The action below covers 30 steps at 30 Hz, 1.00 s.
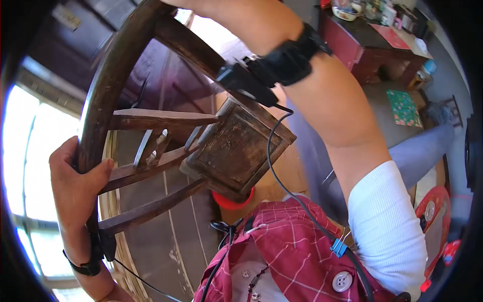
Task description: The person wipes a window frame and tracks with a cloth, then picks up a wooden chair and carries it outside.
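Note:
A dark, worn wooden chair (234, 146) is held up tilted in front of me, with a carved panel, several rungs and a long curved post. My left hand (78, 189) wraps around the lower part of that post, thumb in front. My right arm reaches across to the chair's upper end, where only a sliver of my right hand (196, 5) shows at the top edge. Its fingers are out of frame. A black strapped device (287, 63) sits on my right forearm, its cable hanging in front of the chair. Another black strap (88, 267) circles my left wrist.
Part of a red round object (234, 201) shows on the floor below the chair. Bright windows (22, 161) are at the left. A reddish-brown cabinet (347, 45) with items on top stands upper right. A green patterned item (404, 107) lies near it.

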Each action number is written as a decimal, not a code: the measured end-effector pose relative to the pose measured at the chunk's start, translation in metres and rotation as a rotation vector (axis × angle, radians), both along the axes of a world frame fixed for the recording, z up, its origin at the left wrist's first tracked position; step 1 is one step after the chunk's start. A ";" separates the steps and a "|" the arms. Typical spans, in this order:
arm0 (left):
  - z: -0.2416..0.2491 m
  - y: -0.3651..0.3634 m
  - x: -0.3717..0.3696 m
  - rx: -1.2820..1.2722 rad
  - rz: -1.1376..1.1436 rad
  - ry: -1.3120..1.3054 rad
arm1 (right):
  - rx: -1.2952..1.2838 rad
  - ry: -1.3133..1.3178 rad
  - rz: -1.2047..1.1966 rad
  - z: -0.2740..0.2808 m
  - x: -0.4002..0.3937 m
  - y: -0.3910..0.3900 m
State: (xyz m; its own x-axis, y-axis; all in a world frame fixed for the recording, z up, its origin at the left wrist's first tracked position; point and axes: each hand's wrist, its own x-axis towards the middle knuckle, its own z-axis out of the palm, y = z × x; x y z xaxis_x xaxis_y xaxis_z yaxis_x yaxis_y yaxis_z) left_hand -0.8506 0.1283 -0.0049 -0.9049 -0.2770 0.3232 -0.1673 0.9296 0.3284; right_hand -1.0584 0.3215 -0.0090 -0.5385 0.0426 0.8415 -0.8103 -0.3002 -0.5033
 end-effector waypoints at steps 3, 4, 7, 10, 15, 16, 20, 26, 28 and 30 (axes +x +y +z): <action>-0.004 -0.011 -0.059 -0.013 -0.145 0.069 | 0.098 0.019 -0.131 0.010 -0.054 -0.008; -0.002 -0.011 -0.083 0.018 -0.165 0.031 | 0.003 0.076 -0.079 0.011 -0.075 -0.012; 0.001 -0.016 -0.139 0.059 -0.214 -0.011 | -0.002 0.040 -0.155 0.010 -0.128 -0.011; 0.010 -0.009 -0.201 0.016 -0.199 0.019 | -0.050 0.113 -0.202 -0.006 -0.211 -0.010; 0.010 -0.012 -0.283 -0.271 -0.325 0.197 | 0.063 -0.161 -0.279 -0.035 -0.268 0.012; 0.016 -0.002 -0.297 -0.203 -0.283 0.073 | 0.030 -0.146 -0.248 -0.036 -0.276 0.016; 0.030 0.009 -0.391 -0.088 -0.267 -0.139 | -0.026 -0.232 -0.197 -0.035 -0.363 0.025; 0.017 -0.020 -0.530 -0.201 -0.298 -0.116 | 0.073 -0.277 -0.149 -0.022 -0.484 0.001; 0.024 -0.032 -0.569 -0.295 -0.322 -0.157 | 0.117 -0.307 -0.173 -0.014 -0.519 -0.008; 0.023 -0.041 -0.612 -0.274 -0.301 -0.183 | 0.160 -0.274 -0.219 -0.019 -0.567 -0.024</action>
